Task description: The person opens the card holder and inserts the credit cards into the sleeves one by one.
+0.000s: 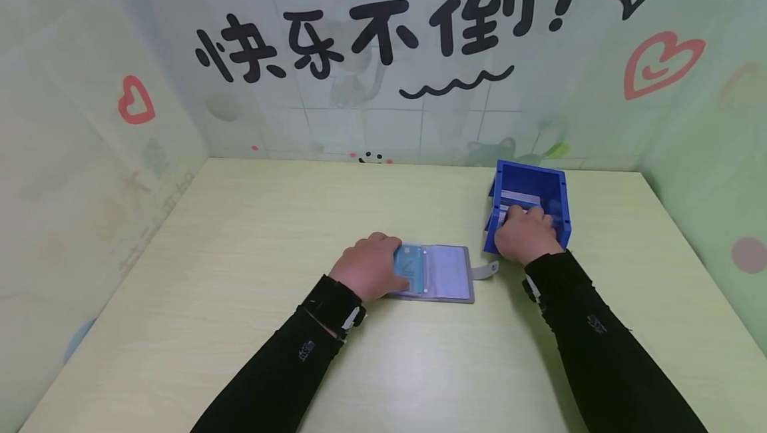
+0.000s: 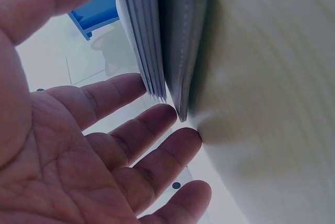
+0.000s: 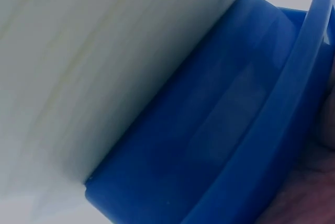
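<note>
An opened card holder (image 1: 449,273) with clear sleeves and a grey cover lies on the table. A light-blue card (image 1: 409,266) shows in its left side. My left hand (image 1: 370,266) holds the left side of the holder, thumb over the sleeves. In the left wrist view, fingertips touch the corner of the stacked sleeves (image 2: 144,41). My right hand (image 1: 527,233) reaches over the near wall into a blue bin (image 1: 533,180). Pale flat cards (image 1: 520,198) lie inside it. The bin's wall (image 3: 209,109) hides the right fingertips in the right wrist view.
A grey snap strap (image 1: 485,270) sticks out from the holder's right edge, close to the bin. The pale wooden table (image 1: 269,220) meets a printed backdrop (image 1: 359,126) behind and at both sides.
</note>
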### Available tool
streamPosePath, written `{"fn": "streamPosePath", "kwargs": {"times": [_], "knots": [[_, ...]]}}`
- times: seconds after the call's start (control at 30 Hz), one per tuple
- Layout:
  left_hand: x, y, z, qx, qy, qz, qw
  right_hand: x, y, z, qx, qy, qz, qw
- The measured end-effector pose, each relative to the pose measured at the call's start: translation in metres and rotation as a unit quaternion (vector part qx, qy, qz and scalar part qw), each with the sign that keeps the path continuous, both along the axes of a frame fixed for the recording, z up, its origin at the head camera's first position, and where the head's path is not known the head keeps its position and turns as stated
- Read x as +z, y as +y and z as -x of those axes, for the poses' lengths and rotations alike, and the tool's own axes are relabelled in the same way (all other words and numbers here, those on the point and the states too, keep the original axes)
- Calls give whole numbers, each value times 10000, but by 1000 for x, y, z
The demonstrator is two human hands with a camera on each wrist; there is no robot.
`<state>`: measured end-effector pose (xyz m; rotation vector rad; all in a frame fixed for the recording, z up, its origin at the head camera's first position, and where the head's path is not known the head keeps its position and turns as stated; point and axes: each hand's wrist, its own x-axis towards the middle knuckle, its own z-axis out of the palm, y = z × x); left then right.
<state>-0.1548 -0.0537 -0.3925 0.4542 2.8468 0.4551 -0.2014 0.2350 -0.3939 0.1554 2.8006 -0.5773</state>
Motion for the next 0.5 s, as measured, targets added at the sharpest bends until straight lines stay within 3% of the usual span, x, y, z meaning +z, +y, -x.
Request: {"fn": "streamPosePath", "kwargs": {"times": [0.5], "knots": [[-1, 1, 0, -9, -40, 54, 10000, -5, 1, 2, -113, 298, 133, 9994]]}}
